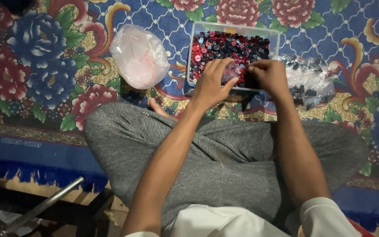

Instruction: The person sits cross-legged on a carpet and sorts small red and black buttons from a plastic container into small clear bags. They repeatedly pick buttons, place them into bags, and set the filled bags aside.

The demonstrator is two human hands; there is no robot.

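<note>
head view: a person sits cross-legged on a flowered carpet [44,66], knees in grey trousers [224,153]. both hands reach forward over the near edge of a clear plastic tray [277,41] heaped with small buttons [229,46] in red, black and dark blue. the left hand [211,83] has its fingers spread and curled, and a small clear plastic bag [232,72] seems to be held between it and the right hand [270,77]. the right hand's fingers are drawn together in a pinch at the top of that bag; whether a button sits inside the pinch i cannot tell. so the left grip looks loosely closed on the film, the right one closed tight on its edge.

the buttons look light, hard and smooth, likely to slide and scatter, best picked a few at a time with fingertips. the little bag looks thin, limp and slippery, best held by its mouth with both hands.

packages: a crumpled, pale pink translucent bag [139,55] lies on the carpet left of the tray, apart from it. a clear bag of dark buttons [310,81] lies just right of the tray, beside the right hand. a line of small pale lettering runs along the carpet's blue border at the left.
</note>
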